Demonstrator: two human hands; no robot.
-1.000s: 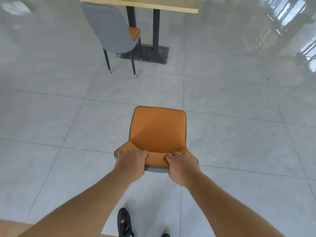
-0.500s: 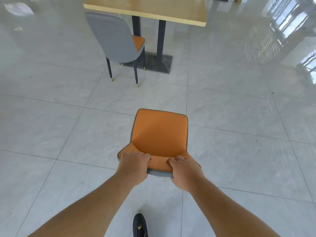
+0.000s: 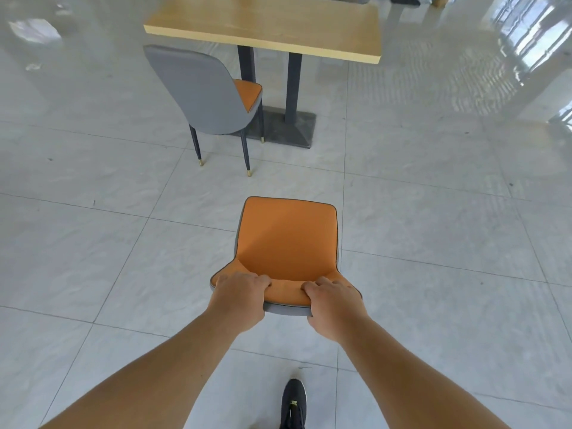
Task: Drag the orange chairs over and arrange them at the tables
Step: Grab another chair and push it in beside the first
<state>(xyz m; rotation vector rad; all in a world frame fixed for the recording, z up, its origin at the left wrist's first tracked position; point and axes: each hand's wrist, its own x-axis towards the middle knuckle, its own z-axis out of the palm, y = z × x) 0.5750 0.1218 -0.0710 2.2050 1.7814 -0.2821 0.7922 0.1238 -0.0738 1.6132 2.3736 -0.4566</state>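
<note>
An orange chair with a grey shell stands on the tiled floor right in front of me, its seat facing away. My left hand and my right hand both clasp the top edge of its backrest, side by side. Ahead stands a light wooden table on two dark posts with a dark base plate. A second chair, grey-backed with an orange seat, sits at the table's left near side, its seat tucked under the top.
Glossy pale floor tiles stretch all around, with bright window reflections at the right. My black shoe shows at the bottom. Dark objects sit at the far top edge behind the table.
The table and the grey-backed chair have grown larger and lower in view: I have come closer with the orange chair. Both hands keep the same hold on the backrest.
</note>
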